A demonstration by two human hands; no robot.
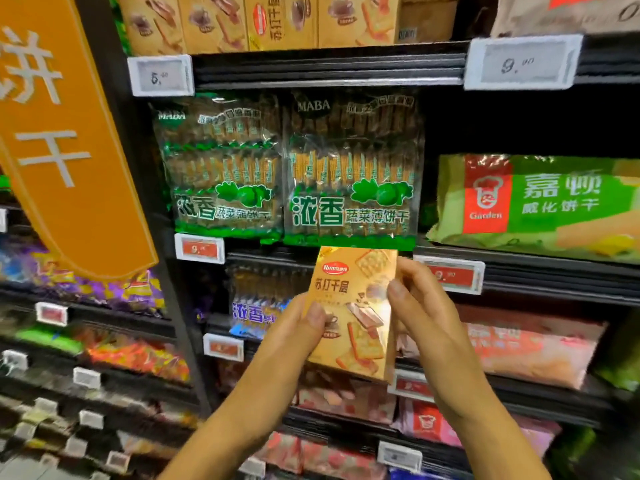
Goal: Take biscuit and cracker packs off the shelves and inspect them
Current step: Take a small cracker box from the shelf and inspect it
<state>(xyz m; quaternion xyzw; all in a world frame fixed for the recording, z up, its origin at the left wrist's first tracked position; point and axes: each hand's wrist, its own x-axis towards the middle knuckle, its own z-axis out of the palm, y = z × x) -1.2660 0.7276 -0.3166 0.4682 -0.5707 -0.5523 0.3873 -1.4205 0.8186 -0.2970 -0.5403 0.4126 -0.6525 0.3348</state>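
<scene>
I hold a tan cracker box (356, 306) upright in front of the shelves, its printed face with a red oval logo and cracker pictures turned toward me. My left hand (298, 327) grips its left edge, thumb on the front. My right hand (415, 303) grips its right edge, thumb on the front and fingers behind. More boxes of the same tan design (263, 22) stand on the top shelf.
Two green MABA vegetable cracker bags (287, 168) stand on the shelf just behind the box. A green Garden wafer pack (540, 202) lies to the right. An orange hanging sign (65, 133) is at the left. Blue, pink and red packs fill the lower shelves.
</scene>
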